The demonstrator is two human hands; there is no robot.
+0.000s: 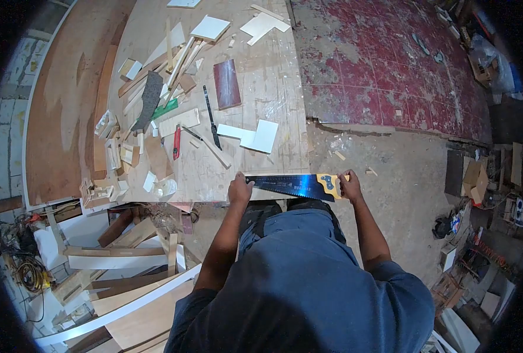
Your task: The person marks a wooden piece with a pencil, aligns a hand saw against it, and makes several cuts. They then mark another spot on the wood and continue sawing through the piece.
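A hand saw (291, 183) with a dark blue, shiny blade and a yellow-and-black handle lies level across the front of my body, teeth facing me. My right hand (350, 187) is wrapped round its handle. At the narrow tip end of the blade, my left hand (239, 190) is closed with the thumb on top. Just beyond the blade is the front edge of the wooden worktable (261, 76). On that table lie a white L-shaped board piece (255, 136), a black pen-like tool (212, 117) and a red utility knife (176, 142).
Wood strips and offcuts (179, 62) clutter the table's left half, with a reddish-brown panel piece (227, 84) nearby. Boards and scrap (117, 259) are piled on the floor at lower left. Red worn flooring (385, 65) lies to the right, boxes (475, 179) beyond.
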